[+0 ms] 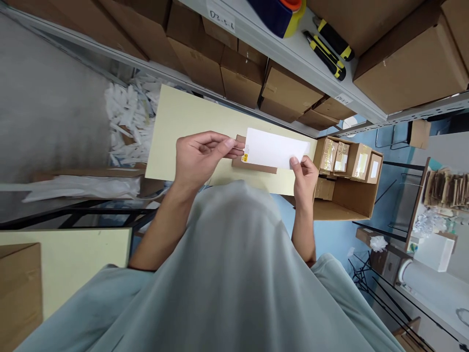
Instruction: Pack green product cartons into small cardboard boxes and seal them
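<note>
A flat white packet (274, 148) with a small yellow label at its left end is held above the pale yellow table (176, 127). My right hand (305, 177) pinches its right end, thumb on top. At the packet's left end, my left hand (205, 154) has its thumb and fingers pressed together; whether they grip its edge is too small to tell. A flat brown cardboard box (254, 166) lies on the table beneath the packet and is partly hidden by it.
An open carton (342, 210) holding several small boxes stands right of the table. Shelves with brown boxes (242, 78) and yellow-black cutters (324, 56) run along the far side. White scraps (128, 122) are heaped at the left. Another box (20, 288) sits lower left.
</note>
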`<state>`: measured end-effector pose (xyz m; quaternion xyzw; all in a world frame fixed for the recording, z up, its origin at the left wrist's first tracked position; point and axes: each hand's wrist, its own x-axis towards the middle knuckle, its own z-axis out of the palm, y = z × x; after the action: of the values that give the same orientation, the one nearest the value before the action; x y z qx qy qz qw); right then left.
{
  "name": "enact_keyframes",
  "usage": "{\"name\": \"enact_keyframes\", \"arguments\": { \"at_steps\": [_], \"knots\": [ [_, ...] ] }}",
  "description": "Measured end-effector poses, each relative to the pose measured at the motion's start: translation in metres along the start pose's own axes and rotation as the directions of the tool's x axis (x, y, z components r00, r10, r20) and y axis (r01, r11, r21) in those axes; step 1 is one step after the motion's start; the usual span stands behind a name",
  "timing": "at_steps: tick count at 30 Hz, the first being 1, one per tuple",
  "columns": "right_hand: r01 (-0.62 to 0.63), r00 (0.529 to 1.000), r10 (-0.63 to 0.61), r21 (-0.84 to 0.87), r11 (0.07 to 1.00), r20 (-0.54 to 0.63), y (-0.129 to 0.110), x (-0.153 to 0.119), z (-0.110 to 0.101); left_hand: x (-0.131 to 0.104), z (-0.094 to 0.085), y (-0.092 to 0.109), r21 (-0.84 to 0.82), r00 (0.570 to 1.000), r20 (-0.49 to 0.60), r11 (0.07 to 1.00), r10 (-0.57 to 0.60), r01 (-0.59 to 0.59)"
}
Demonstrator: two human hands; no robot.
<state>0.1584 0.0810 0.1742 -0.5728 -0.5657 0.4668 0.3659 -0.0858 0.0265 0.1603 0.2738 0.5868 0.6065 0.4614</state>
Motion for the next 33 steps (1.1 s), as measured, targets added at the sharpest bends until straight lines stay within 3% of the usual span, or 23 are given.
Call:
{"name": "enact_keyframes", "arguments": {
  "at_steps": [7, 12, 17, 20, 23, 26, 30, 33],
  "knots": [
    [-0.008, 1.0, 0.008, 0.041, 0.999, 0.002, 0.002, -0.005, -0.001, 0.004, -0.009, -0.021, 0.019, 0.999, 0.034, 0.999, -0.042, 0.041],
    [-0.02, 1.0, 0.019, 0.051, 0.999, 0.017, 0.004, -0.008, -0.002, 0.021, -0.022, -0.044, 0.072, 0.999, -0.031, 0.997, 0.008, -0.006],
    [-0.008, 0.999, 0.007, 0.021, 1.0, 0.039, 0.008, -0.009, 0.002, 0.023, -0.032, -0.048, 0.264, 0.995, -0.088, 0.964, 0.054, -0.029],
    [0.046, 0.996, -0.043, -0.033, 0.998, 0.079, 0.008, -0.01, 0.008, 0.013, -0.027, -0.039, 0.348, 0.984, -0.016, 0.924, 0.176, -0.16],
    [0.153, 0.976, -0.138, -0.083, 0.985, 0.166, 0.005, -0.012, 0.014, 0.0, -0.01, -0.025, 0.309, 0.925, 0.166, 0.873, 0.341, -0.377],
    [0.264, 0.942, -0.237, -0.091, 0.96, 0.237, 0.001, -0.015, 0.019, -0.011, 0.006, -0.013, 0.388, 0.879, 0.311, 0.796, 0.361, -0.464],
    [0.342, 0.911, -0.32, -0.042, 0.939, 0.261, -0.004, -0.017, 0.022, -0.018, 0.013, -0.01, 0.486, 0.912, 0.241, 0.773, 0.331, -0.409],
    [0.359, 0.912, -0.354, 0.017, 0.933, 0.208, -0.01, -0.019, 0.022, -0.017, 0.011, -0.013, 0.487, 0.902, 0.243, 0.759, 0.357, -0.432]
  ]
}}
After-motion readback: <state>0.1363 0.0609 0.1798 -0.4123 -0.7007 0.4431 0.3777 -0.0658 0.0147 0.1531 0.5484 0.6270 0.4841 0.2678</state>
